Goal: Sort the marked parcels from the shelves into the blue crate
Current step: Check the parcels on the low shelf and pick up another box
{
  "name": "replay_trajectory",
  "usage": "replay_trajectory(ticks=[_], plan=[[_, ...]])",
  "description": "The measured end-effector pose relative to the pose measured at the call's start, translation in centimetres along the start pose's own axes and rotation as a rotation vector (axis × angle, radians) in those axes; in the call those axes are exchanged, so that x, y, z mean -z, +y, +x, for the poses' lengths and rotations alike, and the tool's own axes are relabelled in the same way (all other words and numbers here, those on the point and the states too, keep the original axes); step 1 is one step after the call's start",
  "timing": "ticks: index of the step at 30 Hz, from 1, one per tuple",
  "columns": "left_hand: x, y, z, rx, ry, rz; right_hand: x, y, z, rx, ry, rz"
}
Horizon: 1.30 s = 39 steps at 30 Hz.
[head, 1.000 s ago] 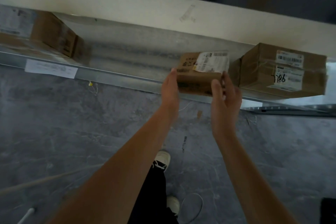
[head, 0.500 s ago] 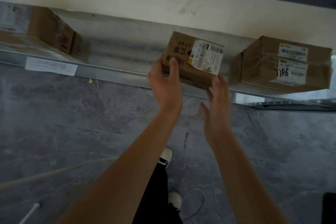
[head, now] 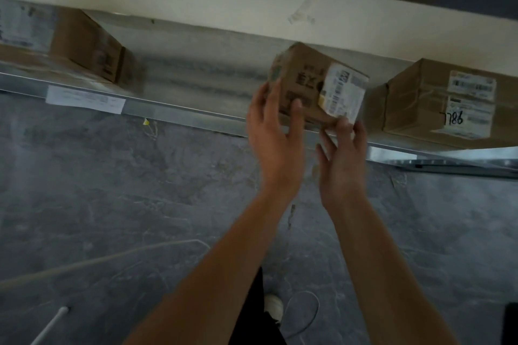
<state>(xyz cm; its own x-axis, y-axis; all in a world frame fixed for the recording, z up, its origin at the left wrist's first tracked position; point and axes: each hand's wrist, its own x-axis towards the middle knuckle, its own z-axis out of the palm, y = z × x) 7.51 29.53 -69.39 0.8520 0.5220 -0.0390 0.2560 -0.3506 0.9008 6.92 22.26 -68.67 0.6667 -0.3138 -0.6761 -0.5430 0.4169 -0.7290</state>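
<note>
A small brown cardboard parcel (head: 305,78) with a white shipping label is tilted up on the metal shelf (head: 179,109), its label face turned toward me. My left hand (head: 273,134) holds its left side, thumb on the front face. My right hand (head: 343,159) supports its lower right corner with the fingertips. The parcel's back and underside are hidden. The blue crate is not in view.
A larger brown parcel (head: 437,103) marked "7786" sits on the shelf just to the right. Another box (head: 84,47) stands at the shelf's left. A white beam (head: 224,5) runs above. Below lie grey floor, a cable (head: 302,316) and my shoe (head: 273,308).
The small parcel has been tipped and rotated upward from lying flat, its label now facing me. Both hands shifted around it, the right one moving under its lower right corner.
</note>
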Motion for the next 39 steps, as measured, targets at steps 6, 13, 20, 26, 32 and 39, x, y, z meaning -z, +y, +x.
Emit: replay_trajectory(ticks=[6, 13, 20, 26, 32, 39], plan=[[0.8, -3.5, 5.2, 0.321, -0.077, -0.119, -3.1, 1.4, 2.4, 0.235, -0.077, -0.349], [-0.6, -3.9, 6.0, 0.348, -0.077, -0.079, -4.6, 1.7, 3.9, 0.11, -0.172, -0.301], [-3.0, 0.9, -0.4, -0.07, -0.028, 0.114, 2.9, -2.4, 1.8, 0.403, 0.248, -0.347], [-12.2, 4.9, -5.3, 0.283, -0.486, -0.087, 15.4, -9.3, 6.7, 0.57, 0.591, -0.55], [-19.0, 7.4, -4.5, 0.387, -0.575, -0.134, 21.7, -14.3, 13.3, 0.149, 0.345, -0.604], [-19.8, 6.7, -6.3, 0.272, -0.415, -0.143, 23.8, -13.7, 14.3, 0.212, 0.151, -0.664]])
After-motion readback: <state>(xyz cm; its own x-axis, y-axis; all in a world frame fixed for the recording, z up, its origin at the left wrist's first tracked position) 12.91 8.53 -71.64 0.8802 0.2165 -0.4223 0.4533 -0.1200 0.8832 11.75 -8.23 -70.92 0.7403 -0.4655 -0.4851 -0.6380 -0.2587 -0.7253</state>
